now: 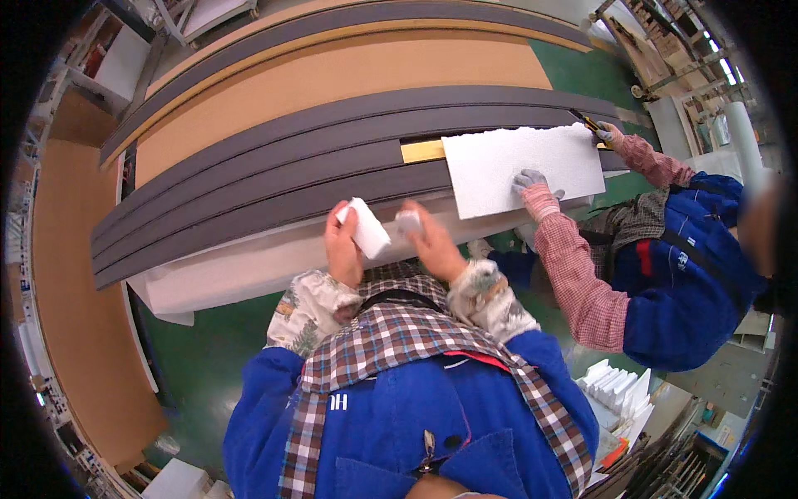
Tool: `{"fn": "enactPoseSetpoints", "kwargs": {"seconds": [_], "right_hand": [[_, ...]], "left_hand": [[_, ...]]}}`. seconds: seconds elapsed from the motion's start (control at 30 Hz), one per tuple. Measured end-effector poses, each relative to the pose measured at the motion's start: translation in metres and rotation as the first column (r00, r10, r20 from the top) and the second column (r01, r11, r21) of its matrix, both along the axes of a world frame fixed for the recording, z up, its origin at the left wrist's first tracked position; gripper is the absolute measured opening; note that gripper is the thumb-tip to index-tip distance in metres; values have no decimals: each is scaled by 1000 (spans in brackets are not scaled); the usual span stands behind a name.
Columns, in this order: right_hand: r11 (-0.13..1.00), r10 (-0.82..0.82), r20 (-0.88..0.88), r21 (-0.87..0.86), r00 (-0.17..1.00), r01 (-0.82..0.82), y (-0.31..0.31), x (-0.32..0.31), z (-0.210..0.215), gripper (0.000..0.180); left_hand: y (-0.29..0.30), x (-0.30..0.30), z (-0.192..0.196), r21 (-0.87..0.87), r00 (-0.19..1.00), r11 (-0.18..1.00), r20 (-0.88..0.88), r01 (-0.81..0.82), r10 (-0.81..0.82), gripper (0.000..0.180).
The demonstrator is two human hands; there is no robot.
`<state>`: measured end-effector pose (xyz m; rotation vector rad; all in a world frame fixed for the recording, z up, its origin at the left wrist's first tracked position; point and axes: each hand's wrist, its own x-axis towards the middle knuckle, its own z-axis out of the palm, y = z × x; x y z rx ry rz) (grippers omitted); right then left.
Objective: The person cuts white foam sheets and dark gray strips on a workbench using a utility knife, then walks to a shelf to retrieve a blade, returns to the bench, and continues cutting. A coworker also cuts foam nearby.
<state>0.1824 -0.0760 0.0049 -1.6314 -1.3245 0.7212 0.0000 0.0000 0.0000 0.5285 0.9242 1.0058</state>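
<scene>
Left hand is pinching a white block, apparently for steadiness, while right hand is pinching a smaller white piece.

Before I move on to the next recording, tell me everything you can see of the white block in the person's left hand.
The white block is small, plain and roughly rectangular, with flat faces and fairly straight edges; it looks like rigid foam. It is held in the air, tilted, its longer side slanting from upper left to lower right. The left hand grips it along its left side, fingers and thumb against it, hiding part of that edge. No other contact shows.
</scene>
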Motion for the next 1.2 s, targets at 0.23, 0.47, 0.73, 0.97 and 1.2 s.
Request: {"fn": "enactPoseSetpoints", "kwargs": {"seconds": [0.23,0.47,0.73,0.97,1.2], "right_hand": [[998,-48,754,67,655,-3,89,69,-22,64],[986,130,714,-21,688,-164,126,114,-25,80],[967,251,508,-172,824,-189,127,132,-23,75],[982,164,604,-26,780,-187,131,125,-15,32],[971,88,584,129,807,-200,124,115,-25,20]], "left_hand": [[11,-29,-11,-46,982,997,-182,-65,56,31],[-3,-53,-28,-161,976,987,-220,-27,-9,34],[27,-66,-7,-99,963,995,-269,3,-30,37],[42,-70,-1,-100,968,994,-241,43,-67,40],[40,-76,-1,-96,968,995,-243,35,-57,40]]}}
